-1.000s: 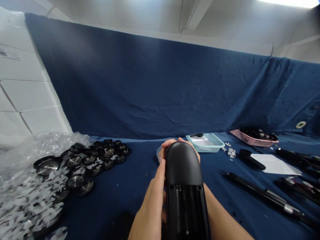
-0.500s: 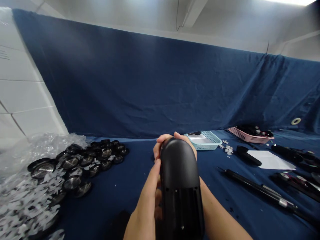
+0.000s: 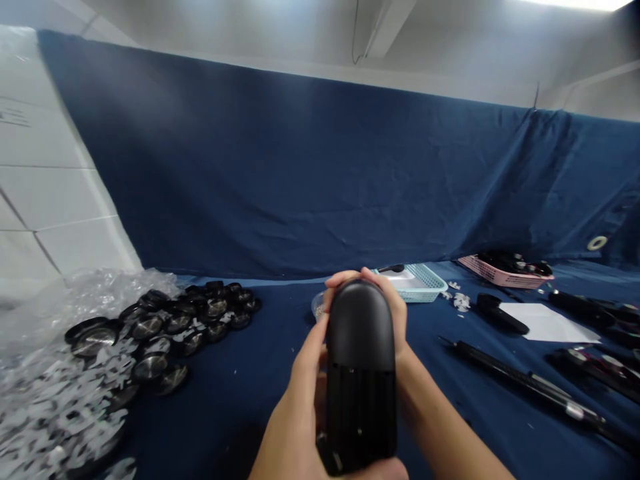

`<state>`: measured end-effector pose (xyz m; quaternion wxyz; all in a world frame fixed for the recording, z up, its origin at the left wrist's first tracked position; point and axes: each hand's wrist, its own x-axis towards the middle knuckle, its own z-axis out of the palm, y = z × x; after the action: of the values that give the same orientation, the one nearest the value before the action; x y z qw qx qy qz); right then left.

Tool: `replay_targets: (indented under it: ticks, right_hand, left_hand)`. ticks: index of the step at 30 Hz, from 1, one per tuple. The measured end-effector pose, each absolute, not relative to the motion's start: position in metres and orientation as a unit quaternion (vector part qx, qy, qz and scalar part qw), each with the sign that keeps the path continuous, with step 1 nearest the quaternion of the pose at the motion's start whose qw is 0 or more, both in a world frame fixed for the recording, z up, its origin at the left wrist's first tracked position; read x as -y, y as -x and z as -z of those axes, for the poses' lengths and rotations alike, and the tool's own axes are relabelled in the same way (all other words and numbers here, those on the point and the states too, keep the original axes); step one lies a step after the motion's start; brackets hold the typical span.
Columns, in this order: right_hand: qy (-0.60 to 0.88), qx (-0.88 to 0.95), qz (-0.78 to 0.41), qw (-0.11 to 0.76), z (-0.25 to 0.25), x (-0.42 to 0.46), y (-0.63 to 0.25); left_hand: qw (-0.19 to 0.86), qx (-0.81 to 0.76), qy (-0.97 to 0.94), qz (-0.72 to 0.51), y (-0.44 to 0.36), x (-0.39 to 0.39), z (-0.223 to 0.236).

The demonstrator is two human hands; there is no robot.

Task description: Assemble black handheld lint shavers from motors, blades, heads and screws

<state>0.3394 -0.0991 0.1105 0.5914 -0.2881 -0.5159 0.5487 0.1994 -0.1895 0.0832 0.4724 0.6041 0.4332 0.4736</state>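
In the middle of the head view stands a long black plastic housing (image 3: 361,347) with a rounded top, its lower part glossier with small marks like holes. My left hand (image 3: 297,407) grips it along the left side, and a thumb crosses its bottom end. Wrapped around its upper right edge is my right hand (image 3: 395,310), with fingers over the top; parts of these fingers are hidden behind the housing. Just behind the hands, a small clear bowl (image 3: 317,305) of tiny bits is partly covered.
Black round caps (image 3: 150,365) and white flat pieces (image 3: 75,423) pile up at left beside clear plastic wrap (image 3: 120,287). On the right lie a black screwdriver-like tool (image 3: 520,380), white paper (image 3: 547,323), a light-blue basket (image 3: 423,295) and a pink basket (image 3: 505,278).
The housing has tilted more upright and shifted slightly right. A thumb now shows across its bottom end, and the clear bowl has come into sight behind my hands.
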Motion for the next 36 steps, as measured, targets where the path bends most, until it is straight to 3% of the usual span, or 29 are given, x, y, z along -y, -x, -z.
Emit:
replay_targets:
  ticks: [5, 10, 14, 19, 24, 30, 36]
  right_hand:
    - [0.344, 0.539, -0.405, 0.654, -0.073, 0.088, -0.335]
    - [0.371, 0.575, -0.38, 0.623, -0.037, 0.089, -0.296]
    - [0.392, 0.596, -0.394, 0.58, -0.024, 0.093, -0.267]
    - [0.389, 0.643, -0.436, 0.495, -0.019, 0.086, -0.242]
    - [0.353, 0.701, -0.462, 0.413, -0.018, 0.081, -0.231]
    - [0.27, 0.797, -0.359, 0.403, -0.027, 0.094, -0.237]
    - [0.225, 0.841, -0.259, 0.418, -0.047, 0.116, -0.232]
  left_hand:
    - [0.508, -0.375, -0.618, -0.469, -0.196, 0.159, -0.075]
    - [0.398, -0.456, -0.629, -0.487, -0.171, 0.158, -0.06]
    - [0.395, -0.471, -0.62, -0.487, -0.145, 0.168, -0.044]
    - [0.514, -0.391, -0.484, -0.59, -0.118, 0.161, -0.015]
    - [0.639, -0.314, -0.363, -0.601, -0.094, 0.14, 0.015]
    - [0.755, -0.192, -0.272, -0.565, -0.075, 0.137, 0.022]
    - [0.789, -0.181, -0.266, -0.523, -0.079, 0.149, 0.02]
